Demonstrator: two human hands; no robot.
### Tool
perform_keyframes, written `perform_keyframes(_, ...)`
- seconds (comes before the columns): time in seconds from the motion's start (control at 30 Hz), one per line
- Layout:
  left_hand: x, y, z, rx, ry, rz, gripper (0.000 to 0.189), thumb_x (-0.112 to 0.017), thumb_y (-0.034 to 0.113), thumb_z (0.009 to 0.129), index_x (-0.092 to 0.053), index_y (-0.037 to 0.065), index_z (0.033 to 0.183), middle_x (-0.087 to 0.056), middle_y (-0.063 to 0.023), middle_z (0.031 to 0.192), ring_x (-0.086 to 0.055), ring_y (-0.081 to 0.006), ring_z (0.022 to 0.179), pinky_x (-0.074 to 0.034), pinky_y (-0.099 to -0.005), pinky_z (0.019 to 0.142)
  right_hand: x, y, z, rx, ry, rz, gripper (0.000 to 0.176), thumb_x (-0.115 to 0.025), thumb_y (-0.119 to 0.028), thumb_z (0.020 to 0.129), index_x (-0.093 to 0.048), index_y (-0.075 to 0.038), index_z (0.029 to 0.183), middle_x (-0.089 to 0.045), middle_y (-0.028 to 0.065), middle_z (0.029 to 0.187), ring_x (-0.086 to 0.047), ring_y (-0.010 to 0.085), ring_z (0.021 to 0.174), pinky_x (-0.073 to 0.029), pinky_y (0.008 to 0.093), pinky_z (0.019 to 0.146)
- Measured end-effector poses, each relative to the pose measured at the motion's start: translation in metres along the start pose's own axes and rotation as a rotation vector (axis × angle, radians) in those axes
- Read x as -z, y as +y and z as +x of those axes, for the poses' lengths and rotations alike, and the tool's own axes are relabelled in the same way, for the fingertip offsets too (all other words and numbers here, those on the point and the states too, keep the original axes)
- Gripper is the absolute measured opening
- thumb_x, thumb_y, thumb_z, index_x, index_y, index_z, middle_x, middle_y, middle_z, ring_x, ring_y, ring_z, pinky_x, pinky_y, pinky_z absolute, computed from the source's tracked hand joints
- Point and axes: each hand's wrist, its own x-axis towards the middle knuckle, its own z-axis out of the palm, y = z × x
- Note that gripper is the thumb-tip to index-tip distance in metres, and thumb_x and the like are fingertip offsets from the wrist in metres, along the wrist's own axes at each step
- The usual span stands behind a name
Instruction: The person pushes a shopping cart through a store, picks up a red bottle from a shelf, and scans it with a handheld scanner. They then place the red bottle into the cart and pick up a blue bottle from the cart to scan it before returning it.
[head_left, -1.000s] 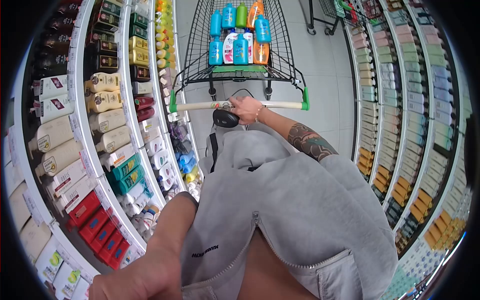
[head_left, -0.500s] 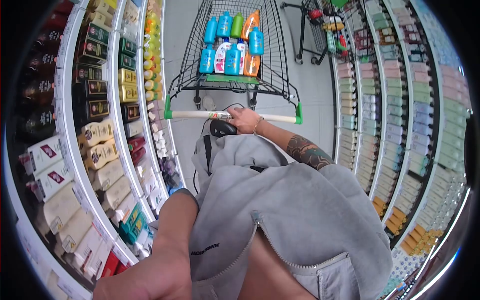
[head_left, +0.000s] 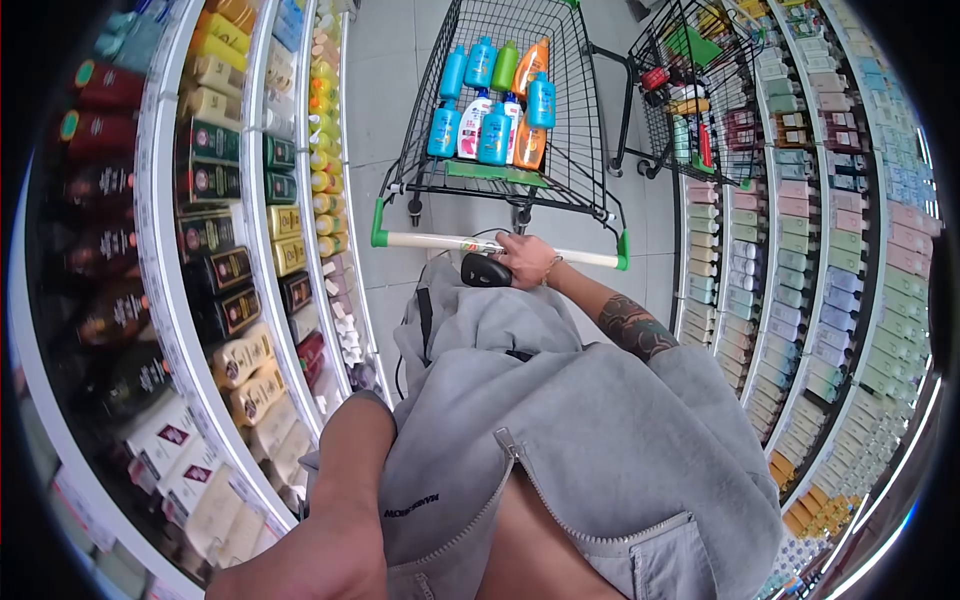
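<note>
My right hand [head_left: 525, 260] is closed on the pale handle [head_left: 430, 240] of a wire shopping cart [head_left: 615, 140]. Just left of it sits a rounded black object [head_left: 486, 270] whose kind I cannot make out. In the cart basket stand several blue bottles [head_left: 493, 135], a green bottle [head_left: 505, 66], orange bottles [head_left: 531, 68] and white pump bottles [head_left: 473, 125]. At the lower left, my left forearm [head_left: 345, 490] bends back toward the camera. Only the wrist end of my left hand [head_left: 290, 570] shows at the bottom edge; its fingers are hidden.
Shelves of boxes and bottles [head_left: 235, 270] line the left side close by. Another shelf of pastel packs [head_left: 790, 260] runs along the right. A second cart [head_left: 690, 95] with goods in it stands ahead on the right, beside mine. Tiled floor [head_left: 385, 110] lies between.
The cart and my right hand have shifted right and slightly down in view. The second cart shows more fully. My right hand keeps its hold on the handle.
</note>
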Motion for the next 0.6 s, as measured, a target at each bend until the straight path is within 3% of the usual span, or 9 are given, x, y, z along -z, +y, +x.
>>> perform_keyframes(0.03, 0.006, -0.014, 0.001, 0.011, -0.002, -0.003, 0.026, -0.06, -0.01, 0.066, -0.055, 0.006, 0.085, -0.049, -0.0004, 0.085, -0.051, -0.0118, 0.08, -0.044, -0.024, 0.067, 0.007, 0.007, 0.006, -0.006, 0.004, 0.009, 0.031, -0.063, -0.026, 0.066, -0.063, -0.011, 0.094, -0.047, 0.0112, 0.098, -0.057, 0.0248, 0.083, -0.051, 0.037, 0.065)
perform_keyframes(0.1, 0.02, -0.051, -0.004, -0.262, 0.056, 0.0, 0.026, -0.059, -0.006, 0.072, -0.058, 0.006, 0.095, -0.054, -0.0018, 0.094, -0.053, -0.0138, 0.087, -0.043, -0.0252, 0.074, 0.022, 0.025, 0.018, -0.038, -0.02, 0.022, 0.031, -0.063, -0.026, 0.066, -0.062, -0.011, 0.093, -0.047, 0.0107, 0.097, -0.057, 0.0249, 0.083, -0.051, 0.0371, 0.065)
perform_keyframes(0.13, 0.027, -0.067, -0.008, -0.261, 0.043, -0.002, 0.026, -0.059, -0.006, 0.072, -0.058, 0.006, 0.095, -0.054, -0.0018, 0.094, -0.053, -0.0138, 0.087, -0.043, -0.0252, 0.074, 0.022, 0.04, 0.022, 0.014, 0.069, 0.013, 0.03, -0.063, -0.026, 0.065, -0.062, -0.011, 0.091, -0.047, 0.0106, 0.096, -0.057, 0.0248, 0.081, -0.051, 0.0368, 0.063)
perform_keyframes(0.3, 0.074, -0.131, -0.049, 0.914, 0.621, -0.136, 0.017, -0.053, 0.0, 0.084, -0.043, 0.007, 0.096, -0.046, -0.0059, 0.093, -0.046, -0.0131, 0.077, -0.04, -0.0242, 0.07, 0.044, 0.095, 0.048, 0.069, 0.117, 0.017, 0.031, -0.064, -0.026, 0.064, -0.062, -0.011, 0.091, -0.046, 0.0105, 0.095, -0.056, 0.0244, 0.078, -0.051, 0.0365, 0.061)
perform_keyframes(0.37, 0.082, -0.165, -0.058, 0.977, 0.737, -0.122, 0.022, -0.052, 0.0, 0.085, -0.041, 0.006, 0.102, -0.045, -0.006, 0.095, -0.045, -0.014, 0.082, -0.04, -0.0244, 0.075, 0.057, 0.114, 0.063, 0.015, 0.039, 0.014, 0.032, -0.065, -0.026, 0.064, -0.062, -0.011, 0.092, -0.046, 0.0101, 0.095, -0.056, 0.0244, 0.081, -0.051, 0.0368, 0.064)
perform_keyframes(0.6, 0.096, -0.264, -0.044, 0.999, 0.656, -0.141, 0.024, -0.051, -0.002, 0.085, -0.039, 0.005, 0.105, -0.043, -0.0051, 0.095, -0.044, -0.0135, 0.081, -0.042, -0.0248, 0.073, 0.098, 0.176, 0.115, 0.013, 0.019, 0.05, 0.024, -0.062, -0.027, 0.073, -0.063, -0.011, 0.091, -0.049, 0.0106, 0.096, -0.057, 0.0245, 0.085, -0.051, 0.0377, 0.068)
